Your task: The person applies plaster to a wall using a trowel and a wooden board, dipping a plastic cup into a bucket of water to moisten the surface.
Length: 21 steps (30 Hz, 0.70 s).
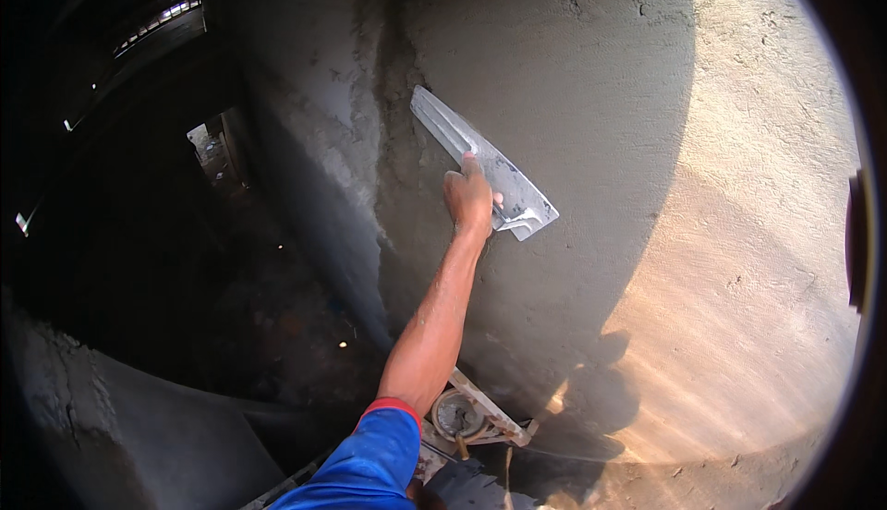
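Observation:
My left hand (472, 198) is closed around the handle of a plastering trowel (513, 182), my bare forearm reaching up from a blue sleeve with a red cuff. The trowel's long metal blade is smeared with grey and slants from upper left to lower right. It lies against or very close to a wall (573, 113) coated in grey plaster; whether the whole blade touches cannot be made out. Left of the blade, a rough, darker plaster edge (393, 76) runs down the wall. My right hand does not show.
Below my forearm is a wooden frame (494, 413) with a round, grey-smeared piece (457, 416) at it. Sunlight falls on the wall's right part (739, 261), with a shadow (601, 399) low down. A dark room with a bright opening (208, 145) lies left; a low grey wall (176, 427) stands lower left.

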Available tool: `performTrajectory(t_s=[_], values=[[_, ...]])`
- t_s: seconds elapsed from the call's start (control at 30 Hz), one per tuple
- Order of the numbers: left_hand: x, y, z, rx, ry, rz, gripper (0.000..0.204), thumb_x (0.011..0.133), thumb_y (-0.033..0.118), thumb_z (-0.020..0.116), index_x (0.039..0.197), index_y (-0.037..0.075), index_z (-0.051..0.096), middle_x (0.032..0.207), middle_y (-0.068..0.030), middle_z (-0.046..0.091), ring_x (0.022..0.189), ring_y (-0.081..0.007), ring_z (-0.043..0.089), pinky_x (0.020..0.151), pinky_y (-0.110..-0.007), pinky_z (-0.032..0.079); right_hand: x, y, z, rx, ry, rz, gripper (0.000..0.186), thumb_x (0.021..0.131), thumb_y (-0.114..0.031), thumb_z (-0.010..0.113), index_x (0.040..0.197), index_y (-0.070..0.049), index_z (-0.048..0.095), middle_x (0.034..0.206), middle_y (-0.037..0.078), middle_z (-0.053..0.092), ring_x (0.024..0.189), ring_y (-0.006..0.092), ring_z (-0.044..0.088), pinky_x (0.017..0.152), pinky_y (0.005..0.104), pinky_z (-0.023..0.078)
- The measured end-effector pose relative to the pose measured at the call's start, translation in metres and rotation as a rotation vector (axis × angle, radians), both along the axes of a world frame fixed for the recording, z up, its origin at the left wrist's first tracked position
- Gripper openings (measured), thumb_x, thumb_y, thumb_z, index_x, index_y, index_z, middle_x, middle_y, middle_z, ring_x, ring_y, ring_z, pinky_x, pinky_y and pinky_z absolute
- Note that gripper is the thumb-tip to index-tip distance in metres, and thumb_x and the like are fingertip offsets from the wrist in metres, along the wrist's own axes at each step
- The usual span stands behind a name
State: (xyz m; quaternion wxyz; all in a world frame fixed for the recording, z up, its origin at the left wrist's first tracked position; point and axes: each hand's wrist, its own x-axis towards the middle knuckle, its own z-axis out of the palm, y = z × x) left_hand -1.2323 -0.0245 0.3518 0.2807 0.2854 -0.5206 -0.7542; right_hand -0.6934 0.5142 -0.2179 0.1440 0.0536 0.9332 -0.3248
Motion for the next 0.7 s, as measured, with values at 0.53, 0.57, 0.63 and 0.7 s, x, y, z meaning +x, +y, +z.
performTrajectory(t_s=[0.53,0.57,0.63,0.7], values=[[0.002,0.035,0.128,-0.282,0.128,-0.05,0.051,0.098,0.028,0.044,0.077,-0.016,0.059,0.058,-0.0255,0.061,0.055,-0.0351,0.066,0.066,-0.04,0.054,-0.026,0.049,-0.029,-0.772,-0.341,-0.275,0.03,0.09,-0.014,0.055,0.12,-0.013,0.052,0.08,0.005,0.064,0.053,0.0121,0.052,0.046,0.0249,0.044],[0.008,0.05,0.139,-0.273,0.131,-0.061,0.051,0.098,0.028,0.044,0.077,-0.016,0.059,0.058,-0.0255,0.061,0.055,-0.0351,0.066,0.066,-0.04,0.054,-0.032,0.051,-0.016,-0.71,-0.343,-0.305,0.029,0.09,-0.016,0.055,0.118,-0.013,0.052,0.08,0.005,0.064,0.054,0.0132,0.053,0.046,0.0261,0.044],[0.028,0.062,0.158,-0.353,0.152,-0.156,0.048,0.099,0.027,0.044,0.081,-0.015,0.059,0.066,-0.0264,0.063,0.058,-0.0359,0.067,0.062,-0.041,0.054,-0.048,0.044,0.008,-0.608,-0.377,-0.329,0.026,0.089,-0.02,0.054,0.114,-0.013,0.054,0.08,0.005,0.063,0.055,0.0153,0.053,0.047,0.0286,0.044],[0.019,0.089,0.15,-0.487,0.186,-0.157,0.044,0.099,0.025,0.044,0.095,-0.017,0.054,0.074,-0.0262,0.064,0.063,-0.0349,0.068,0.056,-0.038,0.055,-0.057,0.021,0.022,-0.57,-0.468,-0.335,0.025,0.088,-0.024,0.054,0.11,-0.013,0.055,0.079,0.005,0.062,0.057,0.0175,0.053,0.049,0.031,0.043]])
